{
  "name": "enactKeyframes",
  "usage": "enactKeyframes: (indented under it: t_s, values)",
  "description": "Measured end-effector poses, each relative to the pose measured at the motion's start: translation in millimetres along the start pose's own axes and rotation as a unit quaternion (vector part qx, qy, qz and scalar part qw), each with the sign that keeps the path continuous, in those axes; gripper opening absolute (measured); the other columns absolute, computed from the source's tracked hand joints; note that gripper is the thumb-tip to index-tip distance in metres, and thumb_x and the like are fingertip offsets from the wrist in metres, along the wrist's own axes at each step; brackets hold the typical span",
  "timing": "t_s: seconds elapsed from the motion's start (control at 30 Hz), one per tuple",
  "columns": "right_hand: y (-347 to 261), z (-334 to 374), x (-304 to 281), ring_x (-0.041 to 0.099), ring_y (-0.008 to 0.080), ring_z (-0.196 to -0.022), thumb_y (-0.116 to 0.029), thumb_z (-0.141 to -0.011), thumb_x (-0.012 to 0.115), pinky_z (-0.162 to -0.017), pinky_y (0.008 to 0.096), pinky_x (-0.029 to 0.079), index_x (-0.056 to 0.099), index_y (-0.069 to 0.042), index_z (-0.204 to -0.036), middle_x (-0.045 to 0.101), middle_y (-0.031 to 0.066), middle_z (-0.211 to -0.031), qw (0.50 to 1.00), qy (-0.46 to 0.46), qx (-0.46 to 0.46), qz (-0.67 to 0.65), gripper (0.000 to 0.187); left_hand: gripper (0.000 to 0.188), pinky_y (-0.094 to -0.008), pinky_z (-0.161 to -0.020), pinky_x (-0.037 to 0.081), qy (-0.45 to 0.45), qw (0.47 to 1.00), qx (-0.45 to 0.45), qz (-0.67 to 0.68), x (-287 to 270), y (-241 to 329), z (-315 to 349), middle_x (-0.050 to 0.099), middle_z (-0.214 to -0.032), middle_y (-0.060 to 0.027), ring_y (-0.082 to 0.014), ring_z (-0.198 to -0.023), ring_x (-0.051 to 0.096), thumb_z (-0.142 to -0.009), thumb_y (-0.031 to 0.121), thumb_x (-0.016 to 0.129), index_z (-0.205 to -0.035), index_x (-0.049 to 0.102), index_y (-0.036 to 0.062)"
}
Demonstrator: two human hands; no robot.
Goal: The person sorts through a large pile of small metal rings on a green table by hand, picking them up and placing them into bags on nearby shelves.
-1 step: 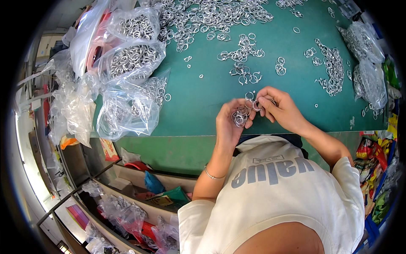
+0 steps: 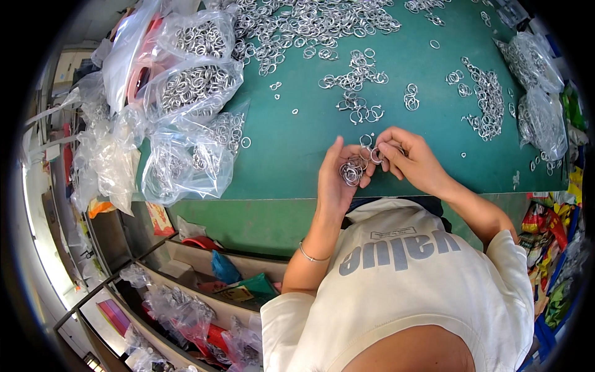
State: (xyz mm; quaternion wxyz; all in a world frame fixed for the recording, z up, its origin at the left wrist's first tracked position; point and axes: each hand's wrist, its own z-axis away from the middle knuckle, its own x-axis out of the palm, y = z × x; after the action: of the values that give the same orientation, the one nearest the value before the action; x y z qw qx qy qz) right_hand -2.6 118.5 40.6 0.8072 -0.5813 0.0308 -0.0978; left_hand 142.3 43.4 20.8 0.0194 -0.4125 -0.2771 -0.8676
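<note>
My left hand (image 2: 334, 177) is cupped palm up near the table's front edge, its thumb raised away from the fingers. Several small silver metal rings (image 2: 352, 171) lie in its palm, held by the curled fingers. Close beside it, my right hand (image 2: 406, 158) pinches a metal ring (image 2: 375, 156) between thumb and fingers, next to the left fingertips. Whether that ring is linked to others is too small to tell. Just beyond both hands, a small cluster of rings (image 2: 367, 114) rests on the green table (image 2: 279, 167).
A large heap of rings (image 2: 322, 22) spreads along the far side. Clear plastic bags of rings (image 2: 192, 90) stand at the left, and more bags (image 2: 542, 121) at the right edge. Another ring pile (image 2: 488, 102) lies right of my hands. Below left are open drawers (image 2: 204, 273) with plastic packaging.
My left thumb has lifted up and away from the rings in the palm. The right hand stays nearly in place.
</note>
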Motion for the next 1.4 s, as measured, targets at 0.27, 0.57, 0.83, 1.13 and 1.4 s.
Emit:
enactKeyframes:
  t_s: [0.27, 0.57, 0.83, 1.13, 1.4]
  values:
    - [-5.7, -2.8, 6.6, 0.061, 0.0162, -0.063, -0.008, -0.087, 0.051, -0.054, 0.0289, 0.046, 0.052, 0.003, -0.087, 0.061, 0.0113, -0.071, 0.985, 0.042, -0.134, 0.099, 0.011, 0.044, -0.0327, -0.064, 0.051, -0.029, 0.997, -0.063, 0.016, -9.4, -4.4, -10.3, 0.062, -0.082, -0.0145, -0.0221, -0.076, 0.061, -0.092, 0.034, 0.038, -0.093, 0.058, -0.0041]
    - [-8.2, -11.3, 3.6, 0.058, 0.0215, -0.053, -0.014, -0.088, 0.050, -0.047, 0.0288, 0.042, 0.056, 0.000, -0.085, 0.059, 0.0122, -0.066, 0.946, 0.084, -0.205, 0.238, 0.016, 0.050, -0.0472, -0.099, 0.033, -0.130, 0.961, -0.078, 0.232, -8.1, -6.3, -8.9, 0.045, -0.122, -0.0237, -0.0335, -0.116, 0.043, -0.094, 0.034, 0.030, -0.118, 0.045, -0.0066]
    - [-1.8, -7.8, -33.8, 0.045, 0.0109, -0.051, -0.029, -0.094, 0.038, -0.043, 0.0223, 0.036, 0.052, 0.001, -0.098, 0.051, 0.0043, -0.067, 0.853, -0.108, 0.124, -0.496, 0.033, 0.056, -0.0479, -0.105, 0.022, -0.158, 0.949, -0.033, 0.271, 0.7, 2.1, 0.0, 0.026, -0.138, -0.0225, -0.0351, -0.129, 0.025, -0.094, 0.038, 0.026, -0.126, 0.037, -0.0056]
    - [1.6, -10.4, -13.4, 0.046, 0.0264, -0.109, -0.039, -0.093, 0.027, -0.096, 0.0383, 0.032, 0.044, 0.002, -0.120, 0.049, 0.0158, -0.119, 0.720, -0.120, 0.097, -0.676, 0.051, 0.045, -0.0467, -0.104, 0.026, -0.102, 0.940, 0.005, 0.325, -14.0, -6.0, -3.4, 0.035, -0.133, -0.0212, -0.0353, -0.121, 0.037, -0.095, 0.029, 0.029, -0.123, 0.040, -0.0047]
    - [-9.0, -7.1, -0.6, 0.039, 0.0277, -0.118, -0.049, -0.092, 0.022, -0.100, 0.0413, 0.027, 0.035, 0.002, -0.128, 0.042, 0.0161, -0.128, 0.742, -0.106, 0.087, -0.657, 0.063, 0.047, -0.0456, -0.102, 0.030, -0.136, 0.924, 0.020, 0.357, -27.3, -9.5, -1.9, 0.033, -0.133, -0.0219, -0.0345, -0.122, 0.036, -0.094, 0.030, 0.032, -0.126, 0.033, -0.0052]
